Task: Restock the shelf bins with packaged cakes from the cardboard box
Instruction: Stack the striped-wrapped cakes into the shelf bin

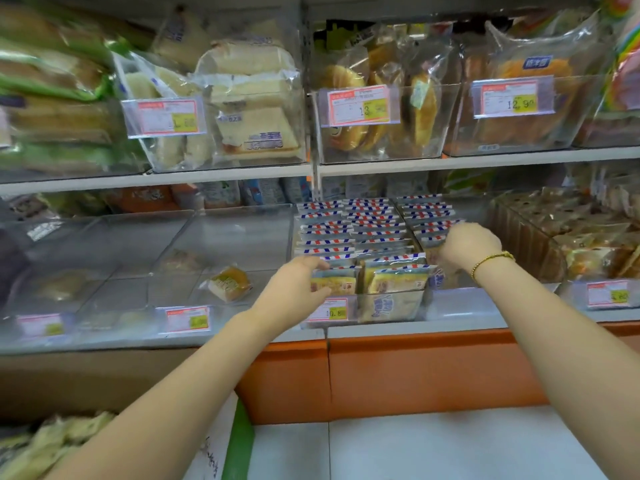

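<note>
A clear shelf bin [391,308] on the lower shelf holds rows of packaged cakes [374,220] with red, white and blue striped tops. My left hand [294,289] grips the front-left cake pack [337,284] at the bin's front edge. My right hand [467,245] reaches into the right side of the bin, fingers curled on the striped packs there; its fingertips are hidden. At the bottom left, the cardboard box [100,379] shows more wrapped cakes [41,441] inside.
Left of the striped packs are nearly bare clear bins with one yellow cake pack [230,284]. Brown cakes [568,237] fill the bin on the right. The upper shelf carries bins of bread [242,109] and price tags [360,105]. An orange shelf base [415,372] runs below.
</note>
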`<state>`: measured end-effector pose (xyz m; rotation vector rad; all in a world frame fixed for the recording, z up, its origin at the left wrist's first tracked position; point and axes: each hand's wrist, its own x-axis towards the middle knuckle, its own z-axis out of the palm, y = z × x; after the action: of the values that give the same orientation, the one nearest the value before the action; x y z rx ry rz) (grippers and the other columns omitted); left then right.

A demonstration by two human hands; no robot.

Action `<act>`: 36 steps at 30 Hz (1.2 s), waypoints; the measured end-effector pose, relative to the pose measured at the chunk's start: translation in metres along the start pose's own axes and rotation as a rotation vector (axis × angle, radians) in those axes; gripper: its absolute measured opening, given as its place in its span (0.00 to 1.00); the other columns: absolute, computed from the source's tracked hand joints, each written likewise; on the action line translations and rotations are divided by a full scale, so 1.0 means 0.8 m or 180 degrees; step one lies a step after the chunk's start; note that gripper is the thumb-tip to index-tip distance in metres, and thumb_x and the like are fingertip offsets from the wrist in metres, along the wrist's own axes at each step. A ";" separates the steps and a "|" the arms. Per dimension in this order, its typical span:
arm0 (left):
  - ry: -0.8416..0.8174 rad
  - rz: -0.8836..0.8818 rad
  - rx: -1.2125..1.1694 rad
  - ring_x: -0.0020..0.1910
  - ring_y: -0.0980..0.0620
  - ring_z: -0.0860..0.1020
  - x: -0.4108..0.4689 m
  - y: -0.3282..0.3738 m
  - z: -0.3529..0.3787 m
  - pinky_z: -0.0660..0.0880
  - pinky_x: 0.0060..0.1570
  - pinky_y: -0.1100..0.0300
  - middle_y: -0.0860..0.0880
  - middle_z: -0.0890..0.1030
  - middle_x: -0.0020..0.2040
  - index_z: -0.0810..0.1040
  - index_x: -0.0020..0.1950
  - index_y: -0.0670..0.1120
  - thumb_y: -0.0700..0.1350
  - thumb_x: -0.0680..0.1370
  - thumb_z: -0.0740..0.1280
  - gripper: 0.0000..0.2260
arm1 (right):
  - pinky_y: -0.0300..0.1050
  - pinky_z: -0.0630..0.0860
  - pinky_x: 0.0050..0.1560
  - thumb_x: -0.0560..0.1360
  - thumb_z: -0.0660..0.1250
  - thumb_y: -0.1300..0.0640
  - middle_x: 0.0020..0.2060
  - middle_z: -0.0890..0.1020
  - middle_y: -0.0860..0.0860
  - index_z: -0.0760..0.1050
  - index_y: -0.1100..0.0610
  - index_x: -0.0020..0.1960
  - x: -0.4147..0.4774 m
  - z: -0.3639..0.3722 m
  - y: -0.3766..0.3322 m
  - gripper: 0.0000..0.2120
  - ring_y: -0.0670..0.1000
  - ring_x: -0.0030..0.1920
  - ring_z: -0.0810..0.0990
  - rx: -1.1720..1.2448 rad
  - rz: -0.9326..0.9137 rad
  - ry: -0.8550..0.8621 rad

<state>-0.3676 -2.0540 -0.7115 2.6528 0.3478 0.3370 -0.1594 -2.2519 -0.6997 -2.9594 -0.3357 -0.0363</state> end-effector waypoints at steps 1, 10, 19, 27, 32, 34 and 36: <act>0.0048 -0.0021 -0.0024 0.58 0.55 0.76 -0.010 -0.007 -0.008 0.68 0.54 0.66 0.52 0.76 0.61 0.75 0.63 0.50 0.48 0.77 0.68 0.14 | 0.49 0.78 0.47 0.76 0.67 0.53 0.47 0.80 0.58 0.77 0.61 0.55 -0.014 -0.010 -0.014 0.13 0.57 0.47 0.80 0.0033 -0.0182 0.0195; 0.0335 -0.0794 0.0007 0.38 0.52 0.72 -0.153 -0.143 -0.098 0.65 0.38 0.60 0.54 0.73 0.34 0.70 0.40 0.48 0.44 0.75 0.70 0.09 | 0.46 0.67 0.38 0.73 0.70 0.46 0.33 0.76 0.47 0.71 0.51 0.40 -0.205 -0.008 -0.225 0.11 0.53 0.39 0.75 0.0623 -0.2629 0.0129; 0.0196 -0.1954 0.0244 0.51 0.51 0.76 -0.316 -0.334 -0.162 0.74 0.53 0.57 0.48 0.78 0.53 0.76 0.56 0.47 0.44 0.70 0.74 0.16 | 0.45 0.63 0.44 0.67 0.66 0.66 0.45 0.68 0.49 0.70 0.51 0.49 -0.300 0.124 -0.398 0.15 0.53 0.50 0.72 0.0458 -0.3942 -0.0942; 0.0395 -0.3117 0.0104 0.33 0.54 0.73 -0.414 -0.487 -0.174 0.72 0.35 0.58 0.50 0.75 0.35 0.73 0.38 0.45 0.43 0.74 0.68 0.07 | 0.43 0.68 0.42 0.69 0.63 0.63 0.40 0.70 0.46 0.67 0.50 0.37 -0.348 0.221 -0.528 0.09 0.48 0.40 0.71 0.0275 -0.3895 -0.1611; 0.0131 -0.3302 0.0173 0.36 0.49 0.72 -0.414 -0.554 -0.181 0.72 0.37 0.54 0.46 0.74 0.36 0.71 0.39 0.44 0.42 0.74 0.68 0.08 | 0.43 0.67 0.40 0.73 0.59 0.63 0.43 0.72 0.49 0.68 0.53 0.41 -0.372 0.280 -0.592 0.06 0.50 0.43 0.71 0.0150 -0.3842 -0.1924; -0.0008 -0.3320 0.0273 0.37 0.48 0.71 -0.398 -0.582 -0.187 0.68 0.37 0.57 0.45 0.73 0.37 0.72 0.40 0.42 0.42 0.75 0.67 0.06 | 0.43 0.67 0.40 0.74 0.59 0.63 0.43 0.73 0.50 0.69 0.54 0.44 -0.374 0.303 -0.615 0.05 0.50 0.44 0.71 0.0233 -0.3781 -0.1990; -0.0184 -0.3331 0.0322 0.41 0.46 0.73 -0.380 -0.614 -0.187 0.70 0.41 0.55 0.43 0.77 0.42 0.75 0.43 0.38 0.41 0.76 0.65 0.06 | 0.43 0.69 0.41 0.74 0.60 0.63 0.43 0.74 0.49 0.69 0.54 0.45 -0.372 0.327 -0.633 0.04 0.49 0.43 0.71 0.0324 -0.3660 -0.2075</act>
<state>-0.7881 -1.6571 -0.8580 2.1722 1.6351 -0.1039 -0.5618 -1.7874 -0.8902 -2.1672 -1.9321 0.7580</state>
